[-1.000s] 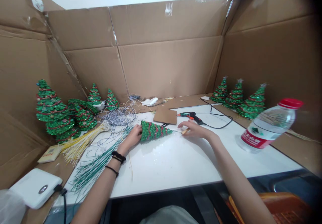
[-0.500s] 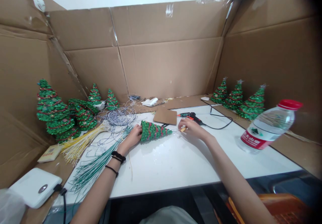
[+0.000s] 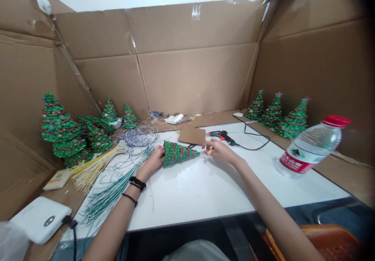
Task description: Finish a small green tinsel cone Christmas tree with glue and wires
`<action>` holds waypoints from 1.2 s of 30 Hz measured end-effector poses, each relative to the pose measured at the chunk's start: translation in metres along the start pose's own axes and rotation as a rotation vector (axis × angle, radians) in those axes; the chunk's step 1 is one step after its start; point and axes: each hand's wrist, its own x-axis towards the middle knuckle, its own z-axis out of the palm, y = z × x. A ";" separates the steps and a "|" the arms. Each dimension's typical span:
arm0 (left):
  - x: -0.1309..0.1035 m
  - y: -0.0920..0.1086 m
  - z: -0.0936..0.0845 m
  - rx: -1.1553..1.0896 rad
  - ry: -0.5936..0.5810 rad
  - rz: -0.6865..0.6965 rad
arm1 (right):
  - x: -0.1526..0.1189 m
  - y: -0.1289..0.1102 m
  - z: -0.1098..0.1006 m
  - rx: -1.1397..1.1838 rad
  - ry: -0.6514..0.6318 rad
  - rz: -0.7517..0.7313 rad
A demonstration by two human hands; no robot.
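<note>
A small green Christmas tree (image 3: 179, 154) with reddish garland lies on its side over the white board, its tip pointing right. My left hand (image 3: 156, 158) is closed on its wide base; the fingertips are partly hidden behind it. My right hand (image 3: 221, 151) is at the tip, closed around a small tan stick-like piece (image 3: 210, 151). Something thin and pale shows between those fingers and the tip, too small to make out. Just behind the tree lies a brown cardboard piece (image 3: 191, 135). A black and orange glue gun (image 3: 224, 136) rests beyond my right hand.
Finished-looking trees (image 3: 60, 126) stand at the left, more (image 3: 273, 112) at the right. Green wires (image 3: 114, 198), yellow strands (image 3: 92, 165) and a silvery wire coil (image 3: 139, 134) lie left. A water bottle (image 3: 313, 147) stands right, a white power bank (image 3: 42, 218) lower left. Cardboard walls (image 3: 199, 73) enclose the table.
My right hand has moved slightly left, closer to the tree's tip, with the tan piece in its fingers. My left hand and the tree have stayed nearly still.
</note>
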 end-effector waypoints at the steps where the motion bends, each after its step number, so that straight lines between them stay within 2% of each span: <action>1: 0.000 0.000 0.000 0.000 -0.001 0.000 | -0.001 0.004 -0.002 0.009 -0.009 0.010; 6: -0.001 0.000 0.000 -0.005 0.001 0.003 | -0.002 0.011 -0.010 -0.039 -0.104 0.080; 12: -0.001 0.001 0.000 -0.005 0.002 -0.004 | -0.001 -0.004 -0.003 -0.052 -0.080 0.079; 18: -0.001 0.004 -0.003 0.004 -0.011 -0.007 | 0.001 -0.003 0.000 -0.010 0.022 -0.080; 24: -0.001 0.003 -0.003 0.016 0.000 0.006 | 0.003 -0.009 0.009 0.032 0.054 -0.118; 29: 0.000 -0.005 0.000 0.000 0.025 0.050 | 0.004 -0.010 0.011 -0.068 0.061 -0.013; 36: 0.001 -0.008 0.001 0.010 0.021 0.046 | 0.002 -0.003 0.000 -0.164 0.026 0.063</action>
